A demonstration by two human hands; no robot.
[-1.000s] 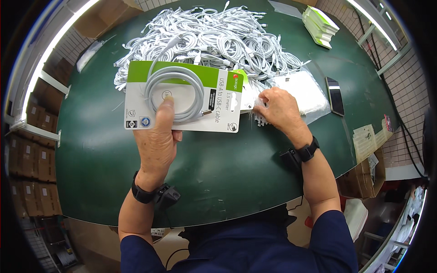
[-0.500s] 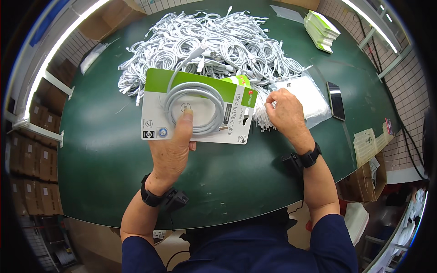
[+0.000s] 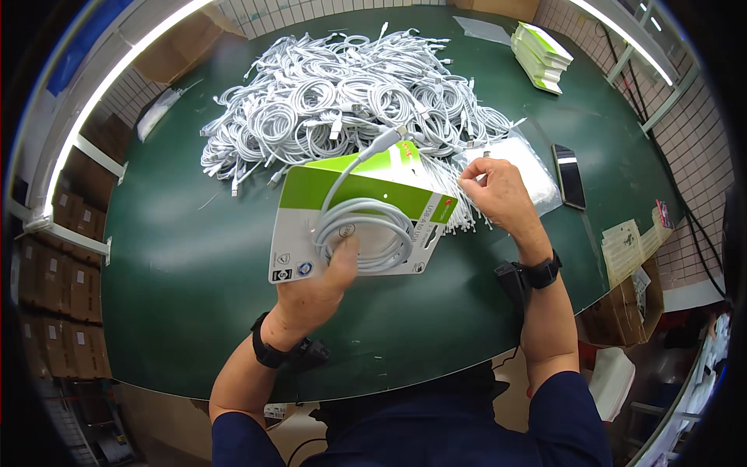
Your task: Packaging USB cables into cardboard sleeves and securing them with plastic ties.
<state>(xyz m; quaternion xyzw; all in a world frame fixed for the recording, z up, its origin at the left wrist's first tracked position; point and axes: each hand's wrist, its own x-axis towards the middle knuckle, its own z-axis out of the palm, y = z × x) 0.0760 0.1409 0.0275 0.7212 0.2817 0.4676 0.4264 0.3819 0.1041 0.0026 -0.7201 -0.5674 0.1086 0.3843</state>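
Note:
My left hand (image 3: 323, 284) grips a green and white packaging card (image 3: 366, 185), its thumb pressing a coiled white USB cable (image 3: 403, 243) flat on the card's face. One plug end (image 3: 387, 140) sticks up past the card's top edge. My right hand (image 3: 506, 194) is closed in a pinch beside a bundle of thin white ties (image 3: 464, 214); anything between its fingertips is too small to make out. Behind the held card, more green card shows, partly hidden. A large pile of coiled white cables (image 3: 311, 105) lies beyond both hands.
To the right of the ties lie a clear plastic bag (image 3: 537, 175) with white contents and a black phone (image 3: 570, 177). Folded green and white cards (image 3: 539, 58) stand at the far right of the green table (image 3: 187, 296). An open carton (image 3: 622, 311) sits by its right edge.
My left hand has brought the card and cable nearer and to the right, tilting them. The right hand stays by the ties, its fingers pinched, a little nearer and to the right.

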